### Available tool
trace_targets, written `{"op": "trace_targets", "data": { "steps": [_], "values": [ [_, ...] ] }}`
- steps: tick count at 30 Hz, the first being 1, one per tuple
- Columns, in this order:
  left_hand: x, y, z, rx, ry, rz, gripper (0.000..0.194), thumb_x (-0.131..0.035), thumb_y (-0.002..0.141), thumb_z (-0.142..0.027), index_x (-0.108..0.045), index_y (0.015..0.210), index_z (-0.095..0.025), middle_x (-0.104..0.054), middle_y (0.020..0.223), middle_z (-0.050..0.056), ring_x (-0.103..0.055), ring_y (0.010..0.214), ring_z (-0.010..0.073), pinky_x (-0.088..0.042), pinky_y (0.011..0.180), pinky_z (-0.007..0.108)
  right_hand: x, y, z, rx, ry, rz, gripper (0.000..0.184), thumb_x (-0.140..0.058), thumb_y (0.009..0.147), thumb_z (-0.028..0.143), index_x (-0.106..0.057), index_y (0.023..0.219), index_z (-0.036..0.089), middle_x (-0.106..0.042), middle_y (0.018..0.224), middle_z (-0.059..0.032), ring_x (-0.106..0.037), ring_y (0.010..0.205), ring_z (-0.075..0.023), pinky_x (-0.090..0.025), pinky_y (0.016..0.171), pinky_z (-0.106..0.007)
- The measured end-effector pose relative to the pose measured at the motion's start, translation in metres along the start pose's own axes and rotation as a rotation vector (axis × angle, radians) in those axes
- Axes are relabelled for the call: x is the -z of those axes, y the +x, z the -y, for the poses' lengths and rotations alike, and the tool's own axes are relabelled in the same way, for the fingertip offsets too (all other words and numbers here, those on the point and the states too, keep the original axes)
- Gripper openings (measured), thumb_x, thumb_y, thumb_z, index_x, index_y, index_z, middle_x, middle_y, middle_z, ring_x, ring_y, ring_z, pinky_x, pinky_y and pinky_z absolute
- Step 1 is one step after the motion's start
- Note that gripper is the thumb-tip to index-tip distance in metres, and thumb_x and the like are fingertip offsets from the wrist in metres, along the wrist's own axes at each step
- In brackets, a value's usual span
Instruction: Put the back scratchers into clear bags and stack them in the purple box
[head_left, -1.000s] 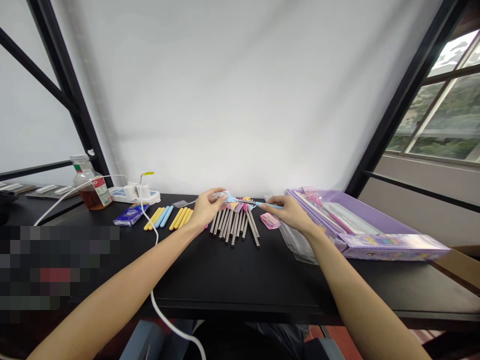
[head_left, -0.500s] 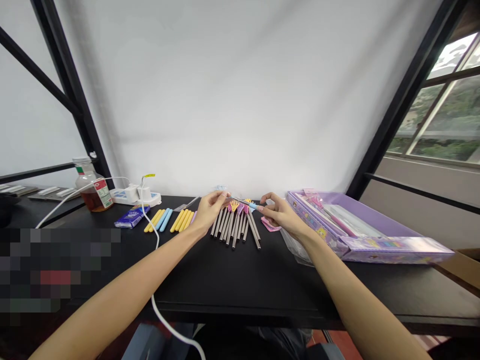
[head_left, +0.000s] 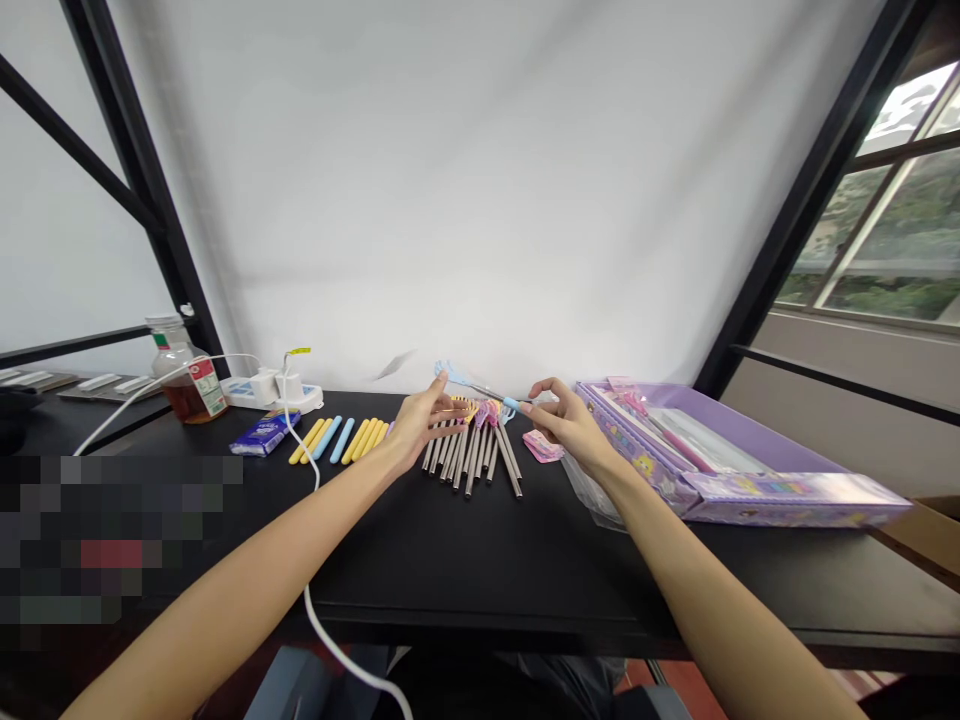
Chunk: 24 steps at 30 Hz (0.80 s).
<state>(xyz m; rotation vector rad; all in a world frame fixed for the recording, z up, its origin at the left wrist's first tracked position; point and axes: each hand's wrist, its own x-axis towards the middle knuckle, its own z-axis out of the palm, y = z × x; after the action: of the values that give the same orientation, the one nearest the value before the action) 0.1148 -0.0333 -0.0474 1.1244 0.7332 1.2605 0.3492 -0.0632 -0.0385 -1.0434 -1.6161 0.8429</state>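
Observation:
My right hand (head_left: 564, 425) pinches a back scratcher by its blue grip (head_left: 511, 403). Its thin metal rod (head_left: 487, 390) slants up to the left, ending in a light-blue hand-shaped head (head_left: 451, 373). Just below that head is my left hand (head_left: 417, 422), fingers apart; whether its thumb touches the head I cannot tell. A small clear plastic piece (head_left: 395, 365) is in the air left of the head. Under the scratcher lies a fanned pile of metal rods (head_left: 469, 460) with pink and yellow hand-shaped heads (head_left: 489, 412).
Yellow handles (head_left: 363, 440) and blue handles (head_left: 343, 440) lie left of my left hand. Beyond them are a blue packet (head_left: 264, 433), power strip (head_left: 311, 398) and bottle (head_left: 187, 385). A pink packet (head_left: 543, 447), plastic bag (head_left: 596, 495) and purple box (head_left: 795, 500) are right.
My left hand has opened from its pinch at the scratcher's tip, baring the light-blue head. The clear plastic piece now shows in the air. My right hand keeps its grip.

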Motion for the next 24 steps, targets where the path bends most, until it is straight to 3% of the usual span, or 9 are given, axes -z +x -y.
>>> {"op": "trace_targets", "data": {
  "steps": [4,9,11,14,16,20,22,24],
  "values": [
    [-0.002,0.0,0.0,-0.038,-0.067,-0.037,0.033,-0.081,0.075,-0.042,-0.068,0.084,-0.013,-0.075,0.086,0.009,-0.072,0.082,0.0189,-0.057,0.091,0.038,-0.008,-0.004,0.0,0.065,-0.141,0.049,0.041,-0.066,0.082,0.056,-0.044,0.099,0.025,-0.038,0.051,0.0112,-0.031,0.045,-0.0093,-0.022,0.047,-0.023],
    [-0.017,-0.012,0.005,0.015,-0.054,0.181,0.036,-0.083,0.073,-0.04,-0.072,0.09,-0.011,-0.077,0.093,0.012,-0.073,0.087,0.0196,-0.054,0.097,0.038,-0.026,-0.006,-0.007,0.14,-0.222,-0.042,0.039,-0.062,0.085,0.056,-0.042,0.1,0.025,-0.041,0.053,0.0105,-0.036,0.047,-0.0106,-0.027,0.05,-0.024],
    [-0.021,-0.015,0.007,0.032,-0.052,0.213,0.038,-0.085,0.071,-0.041,-0.073,0.091,-0.011,-0.077,0.092,0.011,-0.073,0.086,0.0195,-0.054,0.096,0.038,-0.03,-0.006,-0.009,0.17,-0.23,-0.068,0.038,-0.062,0.086,0.055,-0.043,0.099,0.025,-0.043,0.055,0.0095,-0.039,0.05,-0.011,-0.031,0.051,-0.024],
    [-0.02,-0.013,0.007,0.016,-0.031,0.177,0.036,-0.084,0.072,-0.04,-0.073,0.09,-0.011,-0.076,0.087,0.01,-0.071,0.08,0.0176,-0.056,0.087,0.035,-0.03,-0.005,-0.006,0.162,-0.218,-0.054,0.038,-0.065,0.084,0.054,-0.045,0.098,0.024,-0.05,0.059,0.0073,-0.044,0.052,-0.0115,-0.034,0.051,-0.023],
    [-0.015,-0.008,0.004,-0.017,-0.035,0.086,0.032,-0.083,0.073,-0.038,-0.071,0.087,-0.011,-0.074,0.083,0.008,-0.069,0.074,0.0153,-0.056,0.079,0.031,-0.026,-0.005,-0.002,0.121,-0.17,-0.012,0.04,-0.068,0.081,0.055,-0.05,0.096,0.023,-0.058,0.064,0.0038,-0.05,0.053,-0.0124,-0.039,0.051,-0.025],
    [0.0,0.003,-0.005,-0.036,-0.086,-0.073,0.024,-0.081,0.074,-0.033,-0.07,0.083,-0.013,-0.071,0.078,0.004,-0.066,0.069,0.0127,-0.054,0.072,0.027,-0.013,-0.005,0.006,0.087,-0.008,0.12,0.043,-0.076,0.075,0.052,-0.065,0.1,0.019,-0.072,0.089,-0.0077,-0.068,0.073,-0.0201,-0.055,0.067,-0.034],
    [0.005,0.004,-0.007,-0.022,-0.077,-0.047,0.024,-0.08,0.076,-0.033,-0.07,0.084,-0.013,-0.07,0.077,0.004,-0.066,0.069,0.0136,-0.054,0.073,0.029,-0.011,-0.005,0.006,0.081,0.03,0.165,0.045,-0.08,0.071,0.051,-0.069,0.101,0.018,-0.073,0.093,-0.0093,-0.07,0.081,-0.0235,-0.057,0.074,-0.038],
    [0.004,0.002,-0.006,-0.026,-0.054,0.016,0.026,-0.079,0.077,-0.037,-0.07,0.086,-0.014,-0.071,0.08,0.005,-0.066,0.071,0.0144,-0.055,0.074,0.03,-0.012,-0.005,0.004,0.075,0.015,0.189,0.045,-0.082,0.067,0.051,-0.07,0.095,0.018,-0.072,0.084,-0.0077,-0.069,0.076,-0.0229,-0.056,0.07,-0.038]
  ]
}}
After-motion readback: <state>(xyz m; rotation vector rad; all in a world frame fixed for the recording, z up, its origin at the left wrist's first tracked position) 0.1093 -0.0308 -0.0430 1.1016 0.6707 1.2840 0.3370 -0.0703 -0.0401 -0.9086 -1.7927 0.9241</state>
